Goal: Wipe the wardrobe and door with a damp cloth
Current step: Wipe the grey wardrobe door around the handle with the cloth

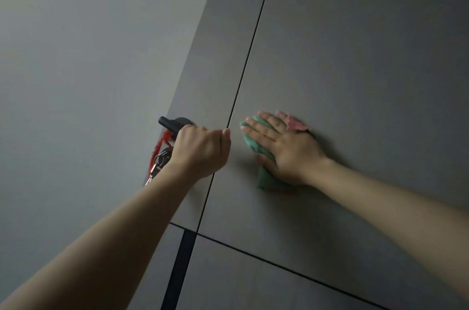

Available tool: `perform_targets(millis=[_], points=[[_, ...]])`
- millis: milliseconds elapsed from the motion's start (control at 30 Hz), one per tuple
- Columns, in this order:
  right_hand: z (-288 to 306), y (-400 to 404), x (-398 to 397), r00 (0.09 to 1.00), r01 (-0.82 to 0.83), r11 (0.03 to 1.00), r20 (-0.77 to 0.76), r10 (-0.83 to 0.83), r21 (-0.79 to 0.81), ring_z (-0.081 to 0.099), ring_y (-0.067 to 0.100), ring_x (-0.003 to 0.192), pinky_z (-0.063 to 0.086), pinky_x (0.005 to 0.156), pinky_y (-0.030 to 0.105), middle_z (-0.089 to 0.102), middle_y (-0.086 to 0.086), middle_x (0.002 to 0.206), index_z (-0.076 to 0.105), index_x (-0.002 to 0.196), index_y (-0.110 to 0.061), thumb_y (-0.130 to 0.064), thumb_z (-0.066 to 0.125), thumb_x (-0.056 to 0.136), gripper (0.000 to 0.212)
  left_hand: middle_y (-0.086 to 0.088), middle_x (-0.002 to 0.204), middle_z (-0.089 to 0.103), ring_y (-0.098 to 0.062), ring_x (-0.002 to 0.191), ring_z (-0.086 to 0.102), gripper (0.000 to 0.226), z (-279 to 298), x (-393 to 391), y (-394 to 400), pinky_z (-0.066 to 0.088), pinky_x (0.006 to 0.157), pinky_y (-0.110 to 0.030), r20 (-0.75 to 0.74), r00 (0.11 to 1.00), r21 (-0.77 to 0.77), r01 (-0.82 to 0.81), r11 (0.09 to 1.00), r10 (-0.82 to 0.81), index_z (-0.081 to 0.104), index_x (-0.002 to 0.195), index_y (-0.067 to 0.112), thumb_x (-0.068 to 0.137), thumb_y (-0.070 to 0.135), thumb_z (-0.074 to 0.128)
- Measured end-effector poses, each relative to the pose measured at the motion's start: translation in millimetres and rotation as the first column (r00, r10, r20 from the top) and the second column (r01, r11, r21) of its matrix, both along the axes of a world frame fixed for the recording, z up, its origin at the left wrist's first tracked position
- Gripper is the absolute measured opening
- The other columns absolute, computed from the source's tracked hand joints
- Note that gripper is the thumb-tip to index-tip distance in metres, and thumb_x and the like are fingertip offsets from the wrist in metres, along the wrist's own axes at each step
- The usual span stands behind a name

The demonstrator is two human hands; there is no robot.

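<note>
A plain grey wall (76, 55) fills the left side, from about 8 to 11 o'clock of the view. Next to it the grey door (355, 55) runs up and to the right, cut by a thin dark groove (251, 48) from 12 o'clock down toward 6 and by a second groove crossing it low down. At the door's left edge sits a black handle (168, 124), and the left hand (200, 151) is curled round it, fingers wrapped about the lever and the thumb tip lying near the long groove. At about 7 o'clock of that hand a red tassel (158, 147) hangs from the handle, and a bunch of silver keys (157, 163) dangles beside the wrist. Just across the groove, at 3 o'clock of the left hand, the right hand (286, 147) lies flat on the door with its fingers straight and spread wide, pressing a green and pink cloth (264, 172) against the panel. The cloth shows green past the fingertips and below the palm, and pink at 12 o'clock of the hand.
</note>
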State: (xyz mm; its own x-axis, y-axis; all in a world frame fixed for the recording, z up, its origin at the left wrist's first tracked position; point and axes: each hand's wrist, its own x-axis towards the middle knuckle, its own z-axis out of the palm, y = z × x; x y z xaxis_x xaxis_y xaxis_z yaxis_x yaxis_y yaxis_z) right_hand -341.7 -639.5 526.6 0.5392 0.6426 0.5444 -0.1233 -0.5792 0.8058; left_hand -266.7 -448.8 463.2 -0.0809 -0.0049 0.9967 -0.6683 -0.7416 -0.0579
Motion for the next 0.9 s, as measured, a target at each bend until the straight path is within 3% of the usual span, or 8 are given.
perform_targets(millis=[167, 300, 367, 433, 533, 667, 833, 900], points=[[-14.5, 25.5, 15.2, 0.980, -0.005, 0.954, 0.191, -0.055, 0.299, 0.014, 0.024, 0.147, -0.006, 0.116, 0.036, 0.019, 0.001, 0.158, 0.018, 0.152, -0.018, -0.041, 0.018, 0.097, 0.059, -0.003, 0.035, 0.031, -0.028, 0.026, 0.036, 0.050, 1.4, -0.6, -2.2, 0.021, 0.048, -0.021, -0.029, 1.000, -0.001, -0.010, 1.000, 0.010, 0.036, 0.044, 0.016, 0.091, 0.028, 0.032], [-70.4, -2.1, -14.4, 0.997, -0.072, 0.987, 0.020, 0.070, 0.142, 0.038, 0.030, 0.137, 0.015, 0.115, 0.043, 0.043, 0.004, 0.147, 0.044, 0.142, -0.014, -0.036, 0.034, 0.093, 0.055, -0.015, 0.039, 0.046, -0.034, 0.033, 0.043, 0.049, 1.3, -5.9, -0.1, 0.021, 0.050, -0.026, -0.091, 0.995, 0.010, -0.039, 0.999, 0.040, 0.047, 0.046, 0.009, 0.091, 0.024, 0.038], [-70.1, -36.1, -36.6, 0.999, -0.041, 0.993, -0.008, 0.042, 0.107, 0.038, 0.029, 0.136, 0.015, 0.116, 0.042, 0.044, 0.003, 0.147, 0.044, 0.142, -0.016, -0.038, 0.037, 0.092, 0.055, -0.014, 0.042, 0.043, -0.033, 0.037, 0.040, 0.050, -0.3, -11.7, -1.2, 0.019, 0.052, -0.028, -0.113, 0.992, 0.035, -0.045, 0.998, 0.049, 0.053, 0.050, 0.005, 0.092, 0.026, 0.035], [-52.5, -69.7, -60.3, 0.995, -0.018, 0.987, 0.098, 0.002, 0.162, 0.035, 0.028, 0.137, 0.011, 0.116, 0.040, 0.041, 0.004, 0.148, 0.036, 0.146, -0.016, -0.040, 0.034, 0.093, 0.058, -0.010, 0.043, 0.037, -0.032, 0.039, 0.038, 0.050, -1.4, -14.3, -1.7, 0.018, 0.052, -0.029, -0.139, 0.989, 0.054, -0.050, 0.997, 0.057, 0.054, 0.051, 0.004, 0.092, 0.026, 0.033], [-19.9, -106.3, -94.1, 0.947, -0.020, 0.945, 0.309, -0.087, 0.327, 0.033, 0.031, 0.138, 0.012, 0.115, 0.041, 0.038, 0.008, 0.150, 0.030, 0.149, -0.016, -0.042, 0.027, 0.094, 0.061, -0.019, 0.045, 0.050, -0.038, 0.042, 0.049, 0.051, -5.0, -14.9, -4.7, 0.022, 0.051, -0.030, -0.143, 0.988, 0.050, -0.045, 0.998, 0.052, 0.055, 0.052, 0.002, 0.091, 0.027, 0.033], [-47.8, -83.2, -75.6, 0.857, -0.158, 0.833, 0.492, -0.151, 0.530, 0.028, 0.036, 0.140, 0.009, 0.116, 0.044, 0.035, 0.011, 0.152, 0.030, 0.149, -0.011, -0.040, 0.031, 0.094, 0.062, -0.025, 0.068, 0.063, -0.043, 0.065, 0.058, 0.056, 4.5, -18.4, -1.0, 0.028, 0.057, -0.034, -0.244, 0.966, 0.067, -0.066, 0.996, 0.080, 0.059, 0.066, 0.004, 0.092, 0.034, 0.019], [-99.3, -86.9, -80.2, 0.996, 0.021, 0.995, 0.088, -0.030, 0.099, 0.036, 0.027, 0.138, 0.016, 0.115, 0.043, 0.038, 0.002, 0.149, 0.039, 0.145, -0.017, -0.042, 0.030, 0.094, 0.057, -0.027, 0.077, 0.065, -0.045, 0.074, 0.061, 0.041, 17.1, -27.0, -0.8, 0.043, 0.066, -0.041, -0.359, 0.924, 0.103, -0.102, 0.989, 0.132, 0.045, 0.066, 0.014, 0.102, 0.026, 0.030], [-78.2, -116.6, -102.0, 0.992, 0.007, 0.991, 0.123, -0.023, 0.131, 0.033, 0.025, 0.138, 0.012, 0.116, 0.041, 0.039, 0.002, 0.149, 0.038, 0.145, -0.018, -0.043, 0.028, 0.095, 0.057, -0.026, 0.079, 0.065, -0.044, 0.076, 0.061, 0.040, 18.1, -31.2, -4.3, 0.044, 0.069, -0.040, -0.405, 0.899, 0.140, -0.116, 0.983, 0.164, 0.045, 0.067, 0.014, 0.101, 0.027, 0.030]])
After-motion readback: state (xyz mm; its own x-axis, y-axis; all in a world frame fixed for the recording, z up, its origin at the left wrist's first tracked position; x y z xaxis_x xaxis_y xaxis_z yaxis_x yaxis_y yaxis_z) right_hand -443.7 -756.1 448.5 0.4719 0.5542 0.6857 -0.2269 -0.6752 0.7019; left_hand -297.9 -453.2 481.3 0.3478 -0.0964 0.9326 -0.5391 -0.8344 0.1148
